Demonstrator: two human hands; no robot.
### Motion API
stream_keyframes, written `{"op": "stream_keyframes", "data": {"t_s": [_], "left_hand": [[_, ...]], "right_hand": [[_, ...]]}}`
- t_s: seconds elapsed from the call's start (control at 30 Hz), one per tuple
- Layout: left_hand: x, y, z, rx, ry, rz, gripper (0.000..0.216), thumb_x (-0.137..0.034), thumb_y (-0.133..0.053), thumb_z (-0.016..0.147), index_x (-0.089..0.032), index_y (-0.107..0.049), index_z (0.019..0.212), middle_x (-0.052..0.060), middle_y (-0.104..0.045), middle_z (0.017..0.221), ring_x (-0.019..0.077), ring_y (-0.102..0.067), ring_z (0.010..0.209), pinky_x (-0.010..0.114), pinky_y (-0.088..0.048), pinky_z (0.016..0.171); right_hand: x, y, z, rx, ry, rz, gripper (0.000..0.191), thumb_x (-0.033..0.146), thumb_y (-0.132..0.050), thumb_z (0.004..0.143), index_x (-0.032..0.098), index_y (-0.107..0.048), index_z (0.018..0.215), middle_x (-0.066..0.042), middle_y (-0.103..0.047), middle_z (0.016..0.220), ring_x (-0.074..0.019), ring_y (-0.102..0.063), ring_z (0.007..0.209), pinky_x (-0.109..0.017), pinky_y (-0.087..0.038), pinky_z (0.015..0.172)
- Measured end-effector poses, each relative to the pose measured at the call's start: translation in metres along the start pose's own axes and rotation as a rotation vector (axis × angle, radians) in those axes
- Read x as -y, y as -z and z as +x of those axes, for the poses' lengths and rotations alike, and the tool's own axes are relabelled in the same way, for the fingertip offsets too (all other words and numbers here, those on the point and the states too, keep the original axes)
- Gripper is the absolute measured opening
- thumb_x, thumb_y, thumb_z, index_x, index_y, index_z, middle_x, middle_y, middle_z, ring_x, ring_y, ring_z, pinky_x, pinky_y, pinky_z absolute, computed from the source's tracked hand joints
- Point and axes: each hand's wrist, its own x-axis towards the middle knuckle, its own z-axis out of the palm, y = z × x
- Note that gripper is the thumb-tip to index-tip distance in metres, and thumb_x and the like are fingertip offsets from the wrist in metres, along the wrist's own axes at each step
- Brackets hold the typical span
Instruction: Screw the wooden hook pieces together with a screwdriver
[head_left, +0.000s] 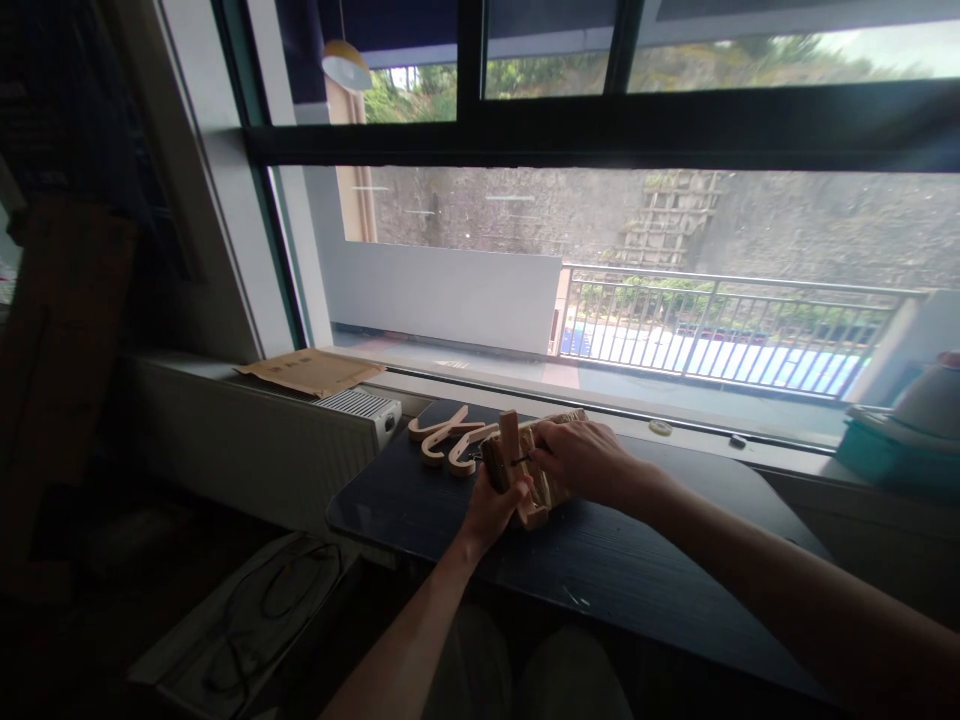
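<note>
My left hand (pixel 493 508) is closed round a pale wooden hook (pixel 510 440), holding it upright against a rough-barked wood block (pixel 556 490) on the dark table (pixel 435 520). The hook's curved end points down towards me. My right hand (pixel 581 452) pinches a thin dark tool (pixel 520 461) whose tip meets the hook's face; its exact kind is too small to make out. Part of the block lies hidden under my right hand. Just left of my left hand, more wooden hooks (pixel 436 446) lie side by side, curved ends towards me.
Behind the table runs a window sill with a small round item (pixel 660 427) and a dark object (pixel 738 441). A brown paper envelope (pixel 315 371) lies over the radiator (pixel 300 440) at left. A teal box (pixel 892 450) stands at right. Cables lie in an open box (pixel 247 610) below.
</note>
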Motion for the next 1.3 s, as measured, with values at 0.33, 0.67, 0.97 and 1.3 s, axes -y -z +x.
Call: {"op": "stream_keyframes", "data": {"t_s": [0.33, 0.67, 0.97, 1.3], "left_hand": [[0.0, 0.001, -0.001, 0.017, 0.002, 0.067, 0.055, -0.036, -0.074, 0.064, -0.016, -0.051, 0.11, 0.008, -0.064, 0.099, 0.0257, -0.062, 0.092, 0.035, -0.049, 0.074], [0.003, 0.0, -0.001, 0.054, -0.043, 0.044, 0.056, -0.035, -0.074, 0.063, -0.015, -0.051, 0.111, 0.007, -0.064, 0.098, 0.0252, -0.062, 0.092, 0.034, -0.05, 0.075], [0.002, 0.002, 0.002, 0.026, -0.002, 0.084, 0.048, -0.033, -0.074, 0.063, -0.016, -0.054, 0.104, 0.007, -0.065, 0.094, 0.0243, -0.062, 0.089, 0.032, -0.049, 0.073], [0.002, 0.0, 0.001, 0.004, -0.017, 0.084, 0.045, -0.035, -0.073, 0.062, -0.016, -0.055, 0.098, 0.004, -0.064, 0.088, 0.0218, -0.062, 0.083, 0.03, -0.049, 0.068]], "right_hand": [[0.01, 0.017, 0.0, 0.008, 0.256, -0.141, 0.012, 0.015, -0.052, 0.085, 0.018, -0.062, 0.091, -0.006, -0.066, 0.081, -0.0172, -0.059, 0.076, -0.024, -0.036, 0.059], [0.001, 0.002, -0.002, -0.033, 0.074, -0.007, 0.019, 0.03, -0.044, 0.09, 0.017, -0.059, 0.089, -0.005, -0.066, 0.08, -0.0155, -0.059, 0.07, -0.024, -0.033, 0.057], [0.008, 0.008, -0.001, 0.002, 0.126, -0.073, 0.017, 0.027, -0.047, 0.088, 0.017, -0.06, 0.092, -0.005, -0.065, 0.078, -0.0152, -0.059, 0.069, -0.025, -0.035, 0.06], [0.009, 0.009, -0.005, 0.046, 0.247, -0.149, 0.011, 0.015, -0.055, 0.084, 0.014, -0.064, 0.09, -0.008, -0.066, 0.089, -0.0188, -0.059, 0.086, -0.027, -0.04, 0.066]]}}
